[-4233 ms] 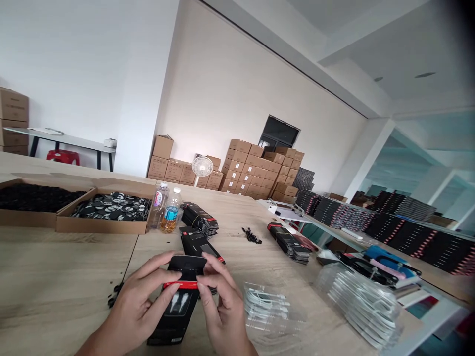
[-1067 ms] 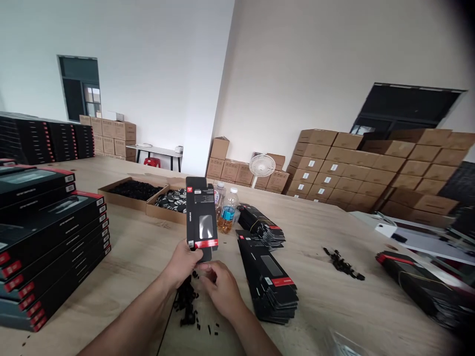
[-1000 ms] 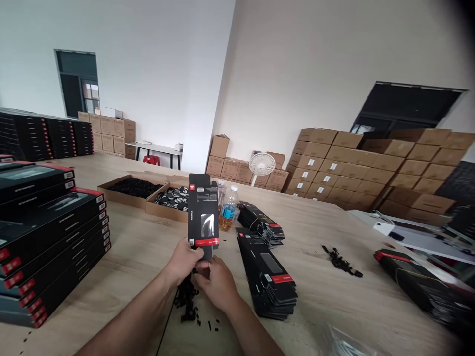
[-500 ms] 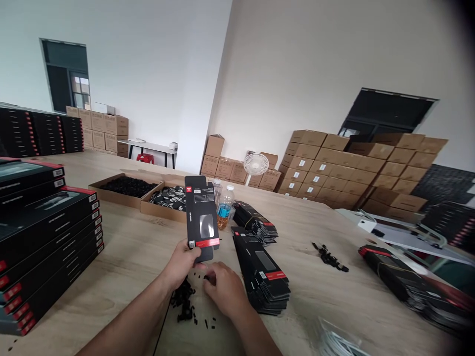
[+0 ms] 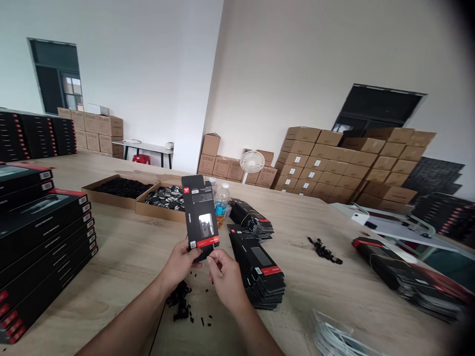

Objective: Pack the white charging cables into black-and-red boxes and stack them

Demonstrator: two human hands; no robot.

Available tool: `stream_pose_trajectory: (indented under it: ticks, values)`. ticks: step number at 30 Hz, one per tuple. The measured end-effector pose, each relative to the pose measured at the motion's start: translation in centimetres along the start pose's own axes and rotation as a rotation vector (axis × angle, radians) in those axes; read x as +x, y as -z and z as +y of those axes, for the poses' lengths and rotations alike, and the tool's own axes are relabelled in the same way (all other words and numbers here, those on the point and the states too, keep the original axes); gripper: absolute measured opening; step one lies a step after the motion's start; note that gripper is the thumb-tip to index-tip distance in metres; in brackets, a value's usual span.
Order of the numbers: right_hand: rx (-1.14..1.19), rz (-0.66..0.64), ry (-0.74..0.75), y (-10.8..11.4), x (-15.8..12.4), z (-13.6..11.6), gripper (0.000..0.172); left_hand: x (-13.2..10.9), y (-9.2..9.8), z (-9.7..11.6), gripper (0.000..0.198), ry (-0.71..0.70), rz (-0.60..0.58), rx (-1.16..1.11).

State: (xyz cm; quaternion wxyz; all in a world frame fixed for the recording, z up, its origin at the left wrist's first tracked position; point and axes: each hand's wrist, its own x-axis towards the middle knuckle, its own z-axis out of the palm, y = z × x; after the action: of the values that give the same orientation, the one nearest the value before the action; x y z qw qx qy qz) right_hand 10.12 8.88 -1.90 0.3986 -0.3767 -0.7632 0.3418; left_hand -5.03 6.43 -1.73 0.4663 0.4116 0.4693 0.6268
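My left hand (image 5: 181, 264) grips the lower end of a black packaging box (image 5: 199, 210) with a red stripe and a clear window, held tilted above the table. The fingers of my right hand (image 5: 224, 274) are pinched together at the box's lower right corner; what sits between them is too small to make out. Below both hands lies a pile of small black parts (image 5: 180, 299), with several loose bits scattered beside it. Just right of my right hand is a stack of flat black packaging boxes (image 5: 260, 267).
Behind the box stand a bottle (image 5: 221, 206), a carton of black parts (image 5: 107, 200) and a carton of round pieces (image 5: 156, 211). Finished-looking black boxes (image 5: 48, 227) are stacked left. At right lie another black heap (image 5: 324, 251), banded flat boxes (image 5: 404, 277) and bagged cables (image 5: 334, 336).
My right hand has risen from above the small parts to the lower corner of the packaging box. My left hand keeps its hold on the box. The view has shifted slightly.
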Motion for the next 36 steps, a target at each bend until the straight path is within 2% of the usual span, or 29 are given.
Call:
stream_pose_trajectory:
  ticks: [3,8,12,14,16,19,21,23,24,26,28,30,32,33,34,36]
  values:
    - [-0.142,0.069,0.082,0.2,0.0,0.3,0.019,-0.2,-0.3,-0.1,0.025,-0.08,-0.075,0.089]
    - [-0.467,0.114,0.216,0.9,0.1,0.0,0.02,-1.0,-1.1,0.2,0.028,-0.262,-0.112,0.26]
    - [-0.719,0.122,0.163,0.7,-0.1,-0.5,0.022,-1.8,-1.9,0.3,0.025,-0.321,-0.103,0.342]
    - [-0.721,0.117,0.116,0.3,-0.4,-0.7,0.022,-1.9,-2.0,0.3,0.023,-0.32,-0.091,0.351]
    - [-0.627,0.096,0.096,-0.2,-0.6,-0.8,0.023,-1.9,-1.9,0.4,0.021,-0.3,-0.083,0.34]
    - [-0.41,0.067,0.097,-0.1,-0.4,-0.8,0.023,-1.5,-1.4,0.5,0.02,-0.231,-0.099,0.282]
    - [-0.293,0.16,0.064,0.7,0.1,-0.6,0.021,-1.3,-1.2,0.6,0.024,-0.169,-0.13,0.222]
    - [-0.158,0.299,0.0,1.7,0.8,-0.3,0.028,-1.4,-1.3,0.8,0.026,-0.124,-0.174,0.165]
    - [-0.065,0.321,-0.033,2.2,1.0,-0.1,0.034,-1.5,-1.4,0.9,0.026,-0.116,-0.2,0.15]
    - [0.13,0.241,-0.075,2.6,1.3,0.2,0.039,-1.8,-1.5,1.3,0.025,-0.099,-0.228,0.113]
    - [0.33,0.053,-0.103,2.3,1.0,0.2,0.042,-2.2,-1.4,1.8,0.031,0.004,-0.228,-0.025]
    - [0.468,-0.137,-0.154,1.8,0.5,0.0,0.043,-2.4,-1.0,2.4,0.041,0.175,-0.235,-0.302]
    - [0.494,-0.323,-0.235,1.4,-0.1,-0.4,0.043,-2.5,-0.5,3.1,0.049,0.33,-0.254,-0.582]
    - [0.431,-0.364,-0.26,1.4,-0.2,-0.6,0.042,-2.4,-0.3,3.4,0.051,0.377,-0.253,-0.671]
    - [0.343,-0.349,-0.265,1.5,-0.3,-0.9,0.041,-2.4,-0.1,3.6,0.052,0.411,-0.242,-0.713]
    - [0.2,-0.175,-0.209,2.1,-0.2,-1.5,0.041,-2.3,0.0,3.8,0.053,0.462,-0.217,-0.684]
